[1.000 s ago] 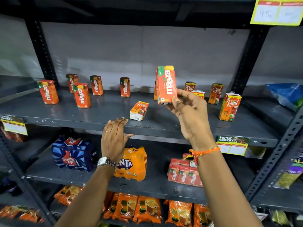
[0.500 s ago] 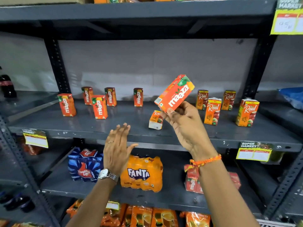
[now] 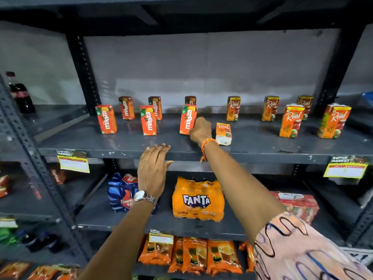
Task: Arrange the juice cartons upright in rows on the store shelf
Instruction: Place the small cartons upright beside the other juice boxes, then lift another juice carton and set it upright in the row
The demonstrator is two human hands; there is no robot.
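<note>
On the grey shelf, my right hand grips a Maaza carton that stands upright, leaning slightly, in the front row. Two more Maaza cartons stand to its left, with three others behind them along the back. Just right of my hand, a Real carton lies on its side. Several Real cartons stand upright on the right half of the shelf. My left hand hovers with fingers apart at the shelf's front edge, holding nothing.
A cola bottle stands on the neighbouring shelf at far left. Below are a Fanta pack, a blue Thums Up pack and a red pack. Orange pouches fill the lowest shelf. Yellow price tags hang off the shelf edge.
My right hand has carried the Maaza carton forward and down from mid-air, turned it upright and set it on the shelf. My left hand has risen to the shelf edge.
</note>
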